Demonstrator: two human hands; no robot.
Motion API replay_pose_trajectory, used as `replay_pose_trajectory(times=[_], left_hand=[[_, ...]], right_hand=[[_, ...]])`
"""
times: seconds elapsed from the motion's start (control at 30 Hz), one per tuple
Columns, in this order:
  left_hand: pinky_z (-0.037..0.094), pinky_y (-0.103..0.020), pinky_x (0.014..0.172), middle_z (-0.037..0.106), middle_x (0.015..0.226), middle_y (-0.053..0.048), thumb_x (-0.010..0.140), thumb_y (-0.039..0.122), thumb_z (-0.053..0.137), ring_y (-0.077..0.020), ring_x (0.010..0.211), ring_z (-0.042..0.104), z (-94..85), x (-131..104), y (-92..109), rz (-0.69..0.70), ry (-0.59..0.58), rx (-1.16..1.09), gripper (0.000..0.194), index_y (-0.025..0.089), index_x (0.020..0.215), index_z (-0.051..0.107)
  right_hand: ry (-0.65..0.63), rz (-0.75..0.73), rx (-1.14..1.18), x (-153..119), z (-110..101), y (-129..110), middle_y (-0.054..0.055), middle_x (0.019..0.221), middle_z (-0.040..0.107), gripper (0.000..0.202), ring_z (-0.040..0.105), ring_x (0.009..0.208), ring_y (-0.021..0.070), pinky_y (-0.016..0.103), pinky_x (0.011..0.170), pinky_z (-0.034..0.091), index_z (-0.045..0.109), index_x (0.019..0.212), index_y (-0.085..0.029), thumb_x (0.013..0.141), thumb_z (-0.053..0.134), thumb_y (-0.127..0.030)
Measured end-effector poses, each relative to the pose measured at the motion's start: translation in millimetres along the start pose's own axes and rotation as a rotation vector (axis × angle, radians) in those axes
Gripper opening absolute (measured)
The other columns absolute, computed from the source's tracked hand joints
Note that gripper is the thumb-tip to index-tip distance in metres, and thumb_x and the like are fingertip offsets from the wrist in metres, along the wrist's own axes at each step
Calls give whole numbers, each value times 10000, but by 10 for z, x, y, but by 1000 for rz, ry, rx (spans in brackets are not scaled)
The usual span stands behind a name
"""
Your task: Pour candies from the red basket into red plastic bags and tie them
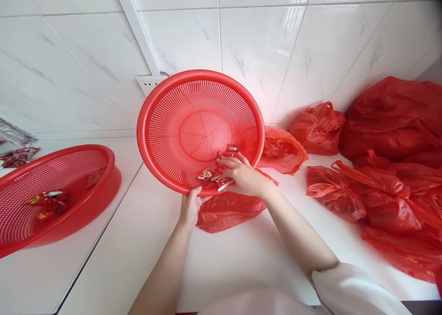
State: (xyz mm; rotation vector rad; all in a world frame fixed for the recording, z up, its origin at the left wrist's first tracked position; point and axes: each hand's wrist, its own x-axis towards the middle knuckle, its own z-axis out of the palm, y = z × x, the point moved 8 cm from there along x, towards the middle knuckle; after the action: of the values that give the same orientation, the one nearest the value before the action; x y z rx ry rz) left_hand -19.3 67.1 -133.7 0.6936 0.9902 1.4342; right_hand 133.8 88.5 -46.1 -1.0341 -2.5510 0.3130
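The white table [214,259] has room along its front edge — red bags [390,117] crowd the right. A second basket [100,209] sits left. The left hand [191,207] holds the tilted red basket [203,133] by its rim, above another bag [228,213]. The right hand [244,174] touches small wrapped sweets [205,174] inside — can't tell if it grips any.

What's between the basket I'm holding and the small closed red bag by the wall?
In the head view, an open red bag lies between the held basket and that closed bag.
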Motion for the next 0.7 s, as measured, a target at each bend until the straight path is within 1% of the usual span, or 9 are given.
replay_pose_trajectory(times=[0.1,0.2,0.27,0.33,0.4,0.47,0.57,0.63,0.7], left_hand=[[582,-407,841,684,1163,-87,755,224,645,-272,1072,656,-56,31,5,-13,27,2,490,197,1239,570],[583,-385,836,673,1176,-84,762,239,634,-260,1108,636,-91,51,28,-17,29,1,428,195,1185,589],[584,-374,827,665,1184,-87,761,251,636,-257,1104,634,-117,59,57,-6,44,4,388,184,1142,604],[586,-363,820,658,1192,-88,758,258,644,-255,1091,638,-127,60,89,8,52,0,371,179,1119,611],[587,-351,811,647,1211,-82,758,257,650,-250,1092,634,-129,59,131,35,58,-1,386,191,1136,608],[587,-351,807,636,1234,-77,759,251,652,-251,1103,626,-133,57,163,57,67,6,417,206,1170,599],[585,-371,821,632,1238,-80,759,247,650,-261,1123,617,-132,59,173,68,68,17,460,215,1213,582],[581,-381,836,638,1226,-85,762,240,644,-267,1145,609,-126,59,161,66,60,17,480,220,1235,567],[581,-379,837,644,1220,-86,765,232,639,-268,1154,607,-118,52,143,61,54,18,491,224,1249,555]], right_hand=[[107,-16,45,3,-133,-17,114,1342,586,184,484,1284,256,495,1128,256,732,1022,-214,920,588,-268],[200,38,164,-32,-318,20,111,1118,684,274,604,1049,214,357,936,434,718,1000,-179,977,499,-343],[139,48,269,-72,-375,16,72,903,699,328,614,822,168,277,762,457,709,909,-156,983,481,-380],[4,31,350,-128,-374,-26,29,785,679,317,578,691,134,241,662,433,703,846,-155,966,506,-372],[-122,25,372,-192,-344,-59,11,799,691,235,583,683,128,229,632,422,716,854,-173,936,541,-308],[-185,83,344,-242,-316,-27,7,853,713,179,611,726,143,233,626,426,732,891,-211,906,558,-248],[-223,173,309,-283,-288,38,14,875,725,156,636,760,166,248,632,445,746,882,-239,877,589,-244],[-247,158,325,-286,-278,24,22,845,725,156,640,730,167,257,634,457,745,858,-222,880,598,-269],[-211,117,336,-262,-305,4,33,841,724,203,642,718,167,269,651,472,737,878,-198,915,559,-287]])
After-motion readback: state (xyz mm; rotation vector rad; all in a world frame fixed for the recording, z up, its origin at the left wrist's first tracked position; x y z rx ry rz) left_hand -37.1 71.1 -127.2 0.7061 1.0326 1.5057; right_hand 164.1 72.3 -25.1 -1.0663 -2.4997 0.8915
